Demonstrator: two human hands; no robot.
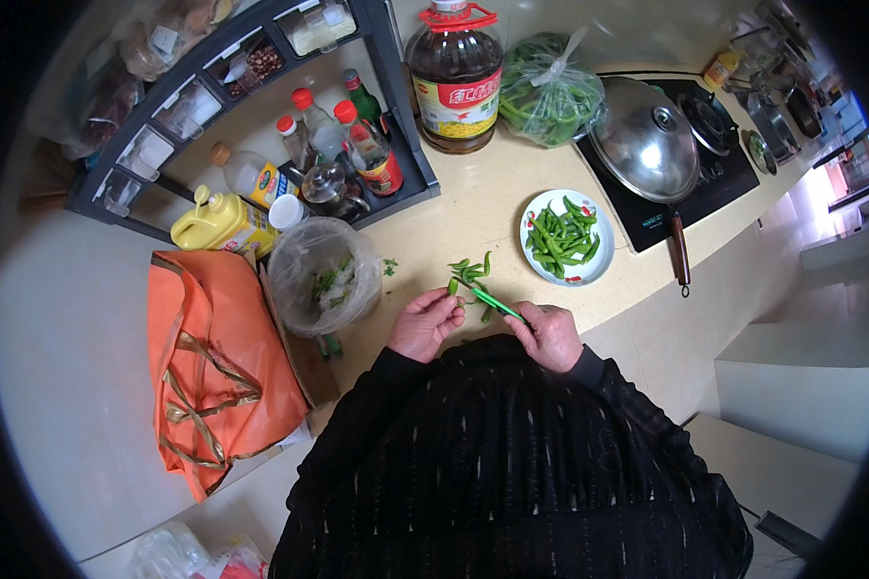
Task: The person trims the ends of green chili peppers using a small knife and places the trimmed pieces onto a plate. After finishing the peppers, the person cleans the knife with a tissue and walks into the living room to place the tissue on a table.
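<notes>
My left hand (429, 323) pinches a green chili pepper (452, 287) upright between thumb and fingers. From the other side, my right hand (550, 335) grips a slim cutting tool (494, 299) with a bright green body; whether it is a knife or scissors I cannot tell. Its dark tip reaches the held pepper. Just beyond both hands, several loose green peppers (471, 271) lie on the countertop. A white plate (605, 250) with a red pattern stands further right, heaped with green peppers (561, 235).
A lined bin (362, 311) with green scraps stands left, beside an orange bag (217, 362). Behind are a seasoning rack (434, 184) with bottles, a large oil jug (455, 94) and bagged green vegetables (550, 98). A lidded wok (641, 155) sits on the stove (659, 228), its handle overhanging the counter's edge.
</notes>
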